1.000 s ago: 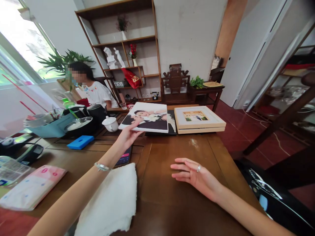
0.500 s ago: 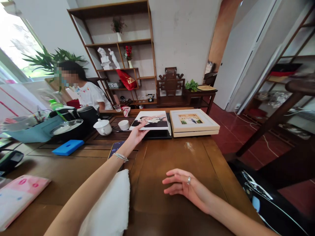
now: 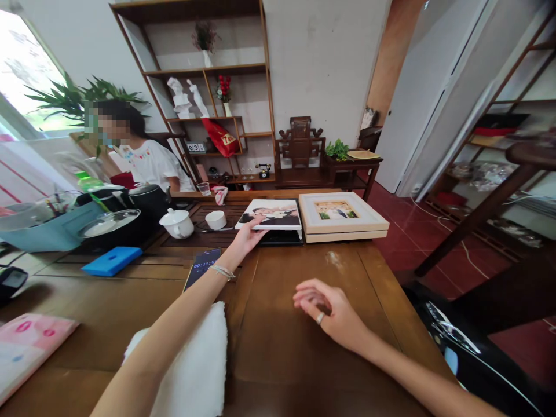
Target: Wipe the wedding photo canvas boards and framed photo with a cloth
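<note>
My left hand (image 3: 251, 233) reaches to the far side of the table and grips the near left edge of a white-edged photo panel (image 3: 278, 215), its thumb on the printed face. The panel shows people in a picture and lies over a flat black object (image 3: 278, 237), mostly hidden beneath it. To its right is a pale wooden-framed picture (image 3: 313, 231) with a small photo in a white mat, stacked on another pale frame. My right hand (image 3: 325, 310) hovers over the bare tabletop, fingers loosely curled and holding nothing.
Beneath my left forearm are a white towel (image 3: 200, 359) and a phone (image 3: 204, 263) showing a timer. Further left stand a lidded cup (image 3: 177, 225), a small white cup (image 3: 216, 219), a blue block (image 3: 112, 260) and a black pan (image 3: 110, 231). A person (image 3: 147, 159) sits beyond.
My left hand has shifted the photo panel slightly right, closer to the framed picture. My right hand has risen a little and its fingers have curled in.
</note>
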`<state>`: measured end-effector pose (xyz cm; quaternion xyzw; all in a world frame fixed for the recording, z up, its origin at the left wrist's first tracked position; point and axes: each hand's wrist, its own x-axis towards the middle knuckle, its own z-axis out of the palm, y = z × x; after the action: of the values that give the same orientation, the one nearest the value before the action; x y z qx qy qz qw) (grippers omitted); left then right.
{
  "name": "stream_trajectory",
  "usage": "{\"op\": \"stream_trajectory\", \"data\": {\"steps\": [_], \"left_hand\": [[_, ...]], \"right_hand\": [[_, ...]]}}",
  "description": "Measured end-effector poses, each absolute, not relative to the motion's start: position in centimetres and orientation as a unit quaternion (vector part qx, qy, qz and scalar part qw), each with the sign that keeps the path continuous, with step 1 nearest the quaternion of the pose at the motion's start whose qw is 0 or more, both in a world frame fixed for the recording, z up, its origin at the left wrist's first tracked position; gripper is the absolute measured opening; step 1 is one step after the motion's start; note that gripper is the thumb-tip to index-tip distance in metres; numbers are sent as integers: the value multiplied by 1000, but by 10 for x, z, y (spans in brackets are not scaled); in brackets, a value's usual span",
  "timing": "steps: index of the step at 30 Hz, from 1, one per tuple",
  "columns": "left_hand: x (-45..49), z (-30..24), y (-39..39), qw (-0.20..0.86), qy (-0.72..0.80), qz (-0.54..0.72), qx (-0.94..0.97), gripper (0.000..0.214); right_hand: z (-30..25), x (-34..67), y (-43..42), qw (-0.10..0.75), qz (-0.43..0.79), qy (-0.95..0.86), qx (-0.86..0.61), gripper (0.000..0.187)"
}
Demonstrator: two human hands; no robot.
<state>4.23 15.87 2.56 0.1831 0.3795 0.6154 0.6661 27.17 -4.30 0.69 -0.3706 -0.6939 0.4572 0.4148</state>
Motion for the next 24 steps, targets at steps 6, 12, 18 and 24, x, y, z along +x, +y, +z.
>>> {"op": "stream_trajectory", "data": {"steps": [6, 12, 18, 24], "left_hand": [[46, 23, 162, 669, 373, 612, 198, 31], [46, 23, 163, 666, 377, 605, 220, 31], [41, 28, 165, 655, 392, 596, 250, 17], [31, 30, 150, 609, 449, 580, 302, 20]], "right_hand": [[29, 249, 60, 328, -47, -869, -366, 46], [30, 212, 130, 223, -108, -903, -352, 58], [32, 205, 156, 153, -153, -913, -346, 59], [33, 212, 161, 129, -184, -907, -357, 60]]}}
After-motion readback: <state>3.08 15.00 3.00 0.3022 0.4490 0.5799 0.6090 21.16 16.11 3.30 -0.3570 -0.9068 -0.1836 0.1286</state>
